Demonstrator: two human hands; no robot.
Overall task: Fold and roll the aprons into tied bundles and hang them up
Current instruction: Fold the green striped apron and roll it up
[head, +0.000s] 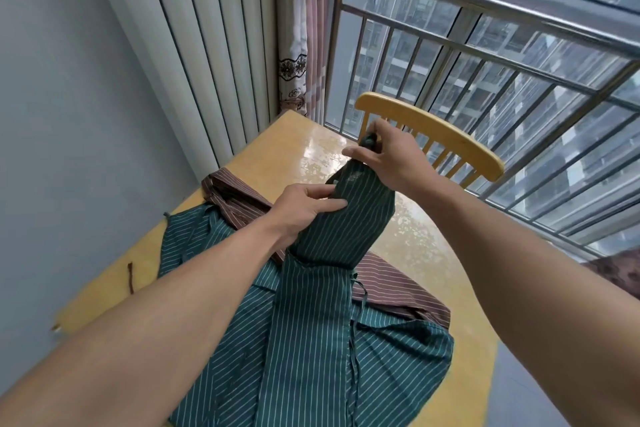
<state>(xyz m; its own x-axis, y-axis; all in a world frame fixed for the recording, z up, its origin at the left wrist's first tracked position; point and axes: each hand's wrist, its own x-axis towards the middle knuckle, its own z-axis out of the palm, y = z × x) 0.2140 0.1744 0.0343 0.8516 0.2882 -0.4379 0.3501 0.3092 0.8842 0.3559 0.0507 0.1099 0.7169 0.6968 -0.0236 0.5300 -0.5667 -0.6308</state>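
A green apron with thin white stripes (343,218), folded into a long narrow strip, is lifted off the yellow table (298,152). My left hand (304,204) grips its left edge near the top. My right hand (388,152) pinches the dark bunched strap end (367,141) at the top of the strip. Its lower part (311,340) drapes down toward me, with thin green ties (353,340) hanging along it. Another green striped apron (194,246) lies spread on the table beneath. A brown striped apron (235,194) lies under both, showing at left and at right.
A yellow wooden chair (433,135) stands at the table's far side, against a railed window (485,55). A brown tie (130,277) lies loose on the table's left part. The wall and vertical blinds (207,45) close off the left.
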